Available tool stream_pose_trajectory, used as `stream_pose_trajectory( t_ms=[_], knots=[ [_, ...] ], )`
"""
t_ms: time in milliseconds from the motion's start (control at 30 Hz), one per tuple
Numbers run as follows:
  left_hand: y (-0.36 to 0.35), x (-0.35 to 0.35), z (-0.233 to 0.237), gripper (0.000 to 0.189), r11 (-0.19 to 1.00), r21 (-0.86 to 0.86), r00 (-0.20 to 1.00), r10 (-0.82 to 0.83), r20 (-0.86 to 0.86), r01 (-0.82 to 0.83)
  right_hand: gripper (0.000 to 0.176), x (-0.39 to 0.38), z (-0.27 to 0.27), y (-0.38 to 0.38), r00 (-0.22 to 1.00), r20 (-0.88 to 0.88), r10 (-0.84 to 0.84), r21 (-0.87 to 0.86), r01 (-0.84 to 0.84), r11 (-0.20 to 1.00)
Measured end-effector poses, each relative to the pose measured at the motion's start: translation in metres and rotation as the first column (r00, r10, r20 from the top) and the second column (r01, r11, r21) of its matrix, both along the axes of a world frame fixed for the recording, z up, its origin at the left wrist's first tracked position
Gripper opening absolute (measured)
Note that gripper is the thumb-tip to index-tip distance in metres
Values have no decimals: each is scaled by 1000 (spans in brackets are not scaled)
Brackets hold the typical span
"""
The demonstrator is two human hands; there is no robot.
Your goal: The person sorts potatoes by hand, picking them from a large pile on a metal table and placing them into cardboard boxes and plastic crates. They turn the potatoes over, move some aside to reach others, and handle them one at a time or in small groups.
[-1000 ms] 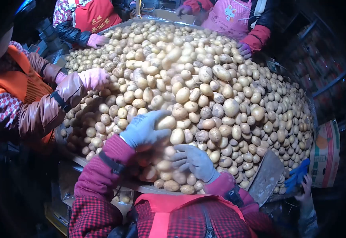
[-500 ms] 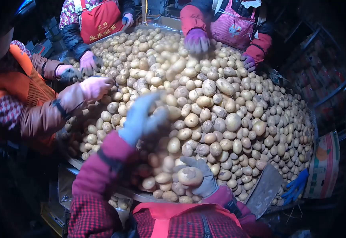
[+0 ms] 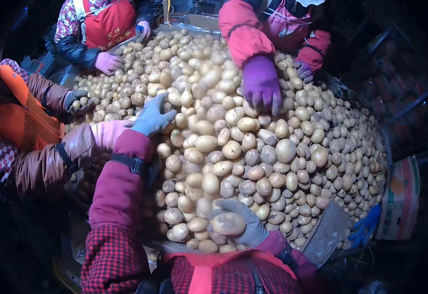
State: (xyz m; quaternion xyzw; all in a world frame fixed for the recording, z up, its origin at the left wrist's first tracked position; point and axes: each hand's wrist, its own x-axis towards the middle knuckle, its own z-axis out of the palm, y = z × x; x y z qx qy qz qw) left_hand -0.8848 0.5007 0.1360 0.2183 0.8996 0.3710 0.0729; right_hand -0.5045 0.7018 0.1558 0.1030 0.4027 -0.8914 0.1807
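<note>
— What is the right hand (image 3: 250, 229) doing?
— It is curled around one potato (image 3: 227, 223), which sits in its palm at the pile's (image 3: 282, 161) near edge.
— And the left hand (image 3: 150, 120)?
— Its fingers are spread wide and hold nothing. It is over the potatoes, with a co-worker's pink glove (image 3: 107, 133) just beside its wrist.

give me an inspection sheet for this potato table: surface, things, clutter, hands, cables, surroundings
surface: table rim shows only at the near edge; the rest lies under the potato pile.
job's things: one potato held in the right hand; the pile is heaped high.
clutter: grey flat panel at the near right edge; blue glove beside it.
hands: left hand gloved, fingers spread over the pile; right hand gloved, closed around the potato.
cables: nothing seen.
surroundings: co-workers around the table; a purple-gloved hand and a pink-gloved hand on the pile; printed carton at right; dark beyond.
</note>
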Motion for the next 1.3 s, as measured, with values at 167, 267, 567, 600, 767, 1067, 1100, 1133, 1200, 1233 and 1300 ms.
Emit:
stream_pose_trajectory(
  t_ms=[167, 267, 567, 600, 767, 1067, 1100, 1133, 1200, 1233, 1300],
  knots=[
    [-17, 53, 7, 79, 957, 272, 977, -144, 157, 98, 59, -12, 25, -7, 1000, 2, -8, 107, 8, 994],
    [-17, 91, 0, 84, 878, 449, 927, -294, 232, 166, 60, -17, 31, -3, 997, 31, 70, 198, -74, 977],
    [-39, 170, 13, 74, 451, 820, 870, -165, 464, -352, 79, -6, 1, 7, 992, -63, 108, 185, -95, 978],
    [-36, 172, 16, 71, 307, 897, 887, -241, 395, -317, 76, -5, 3, 5, 991, -78, 109, 178, -94, 980],
    [-28, 218, 40, 65, 495, 825, 895, -186, 406, -272, 67, -1, 22, -7, 991, -96, 88, 94, -79, 992],
    [-4, 264, 63, 69, 796, -104, 731, -593, -337, 597, 39, 0, 34, -29, 975, 185, 126, -234, -81, 969],
    [-3, 261, 61, 71, 785, -147, 720, -613, -325, 602, 37, 1, 33, -30, 977, 186, 101, -192, -64, 979],
    [-1, 257, 60, 73, 771, -192, 707, -635, -312, 608, 36, 3, 32, -31, 980, 186, 76, -150, -48, 988],
    [2, 253, 67, 78, 770, -226, 702, -638, -317, 597, 34, 5, 34, -33, 993, 115, 2, -16, 0, 1000],
    [3, 253, 76, 79, 779, -221, 694, -624, -358, 587, 34, 3, 38, -32, 994, 110, -5, -25, 8, 1000],
    [8, 256, 71, 78, 829, -99, 765, -549, -337, 551, 34, 3, 45, -29, 993, 120, 3, -98, 9, 995]
  ],
)
